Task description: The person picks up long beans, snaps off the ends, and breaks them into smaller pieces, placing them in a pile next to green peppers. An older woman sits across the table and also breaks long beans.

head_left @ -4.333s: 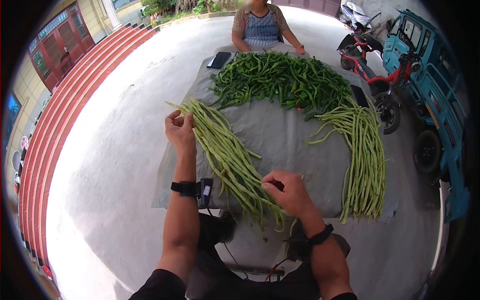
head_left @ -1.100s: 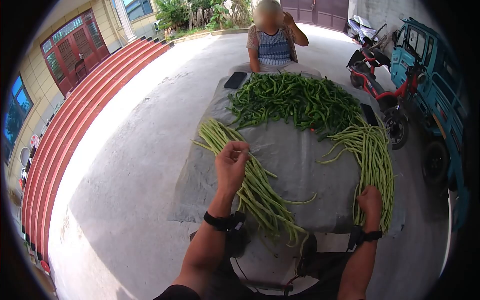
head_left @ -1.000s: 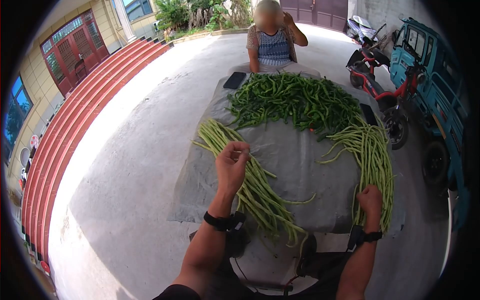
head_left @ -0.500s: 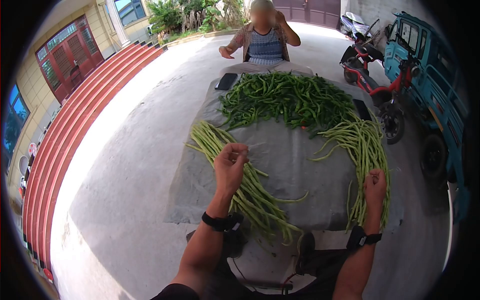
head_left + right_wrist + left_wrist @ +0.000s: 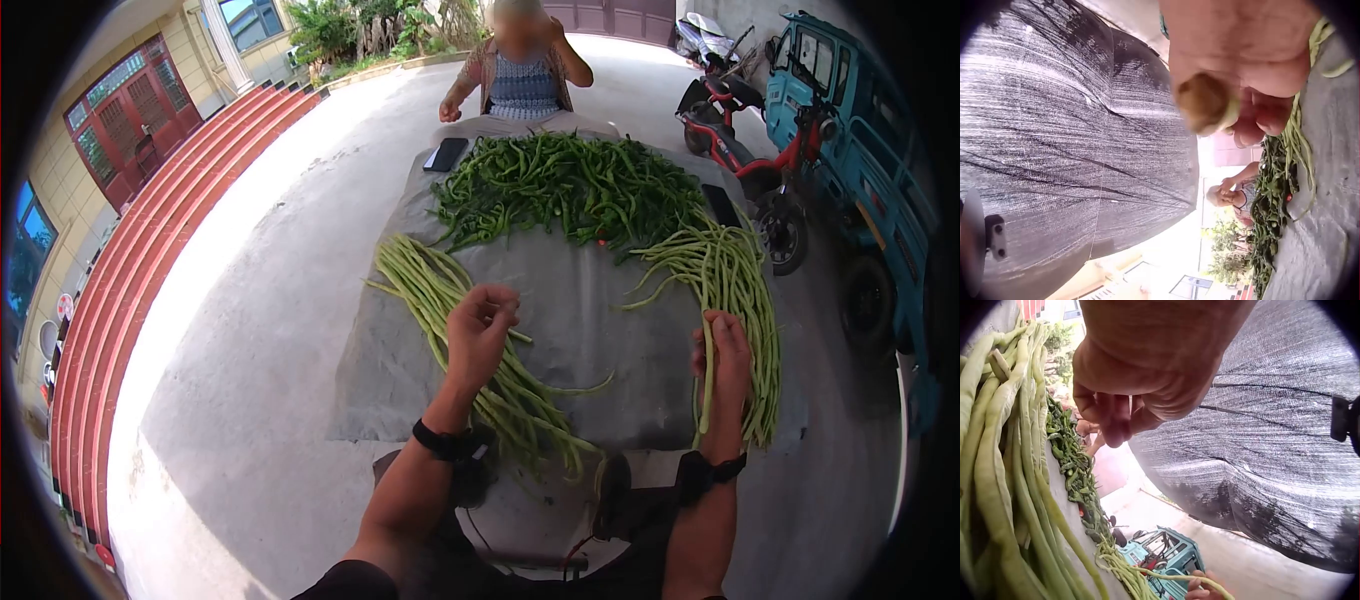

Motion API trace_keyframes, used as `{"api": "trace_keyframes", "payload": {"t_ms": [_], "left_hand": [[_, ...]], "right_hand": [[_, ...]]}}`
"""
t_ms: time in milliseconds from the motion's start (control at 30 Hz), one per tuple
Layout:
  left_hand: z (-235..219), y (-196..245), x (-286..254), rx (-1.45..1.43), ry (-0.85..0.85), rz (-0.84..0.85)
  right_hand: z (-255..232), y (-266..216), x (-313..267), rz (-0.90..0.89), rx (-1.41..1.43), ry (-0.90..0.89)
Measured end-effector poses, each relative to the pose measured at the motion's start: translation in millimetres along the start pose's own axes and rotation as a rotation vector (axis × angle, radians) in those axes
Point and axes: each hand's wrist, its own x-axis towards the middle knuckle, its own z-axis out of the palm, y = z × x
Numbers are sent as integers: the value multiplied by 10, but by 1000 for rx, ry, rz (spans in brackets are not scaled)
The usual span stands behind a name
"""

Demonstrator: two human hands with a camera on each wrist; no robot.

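My right hand [image 5: 735, 365] holds one long yardlong bean [image 5: 708, 395] between thumb and fingers, at the inner side of the right bundle of beans [image 5: 758, 330]. In the right wrist view the brownish end of that bean [image 5: 1202, 103] points toward the camera, blurred. My left hand [image 5: 480, 335], loosely curled, hovers over the left bundle of beans [image 5: 415, 275], with nothing visible in its fingers. The left wrist view shows the left hand [image 5: 1154, 369] from beneath, beside the left beans [image 5: 1007, 462].
Green chili peppers [image 5: 580, 185] heap across the far side of the grey-covered table [image 5: 590, 330]. Dark phones [image 5: 446, 154] lie at both far corners. A person [image 5: 525, 85] sits opposite. A red scooter [image 5: 745, 150] and blue three-wheeler [image 5: 840, 130] stand to the right.
My right hand went from the left bundle to the right one, picked up a bean and moved slightly away from me. My left hand left the left bundle's far end, moving inward and nearer me.
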Motion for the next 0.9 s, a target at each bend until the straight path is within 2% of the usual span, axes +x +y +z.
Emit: {"api": "trace_keyframes", "payload": {"t_ms": [67, 133, 200, 300, 433, 533, 633, 700, 800, 900], "left_hand": [[97, 17, -89, -25, -72, -35], [156, 69, -91, -68, -175, -84], [241, 26, -150, -21, -280, -53], [401, 234, -249, 103, -387, 1], [535, 341, -329, 155, -570, -53], [621, 363, -404, -1, -588, -62], [631, 358, -431, -57, -559, 26], [624, 294, -434, -192, -491, -50], [575, 272, -414, -258, -389, -122], [557, 291, -404, -284, -331, -121]], "right_hand": [[145, 34, -51, 19, 54, -48], [263, 83, -88, -35, -49, -112], [381, 130, -115, -101, -129, -170], [531, 212, -149, -128, -227, -237], [709, 290, -208, -106, -262, -212], [735, 305, -248, -118, -376, -186], [751, 334, -268, -182, -554, -181], [802, 312, -301, -226, -633, -186], [886, 198, -361, -368, -836, -227], [962, 158, -399, -632, -926, -205]]}}
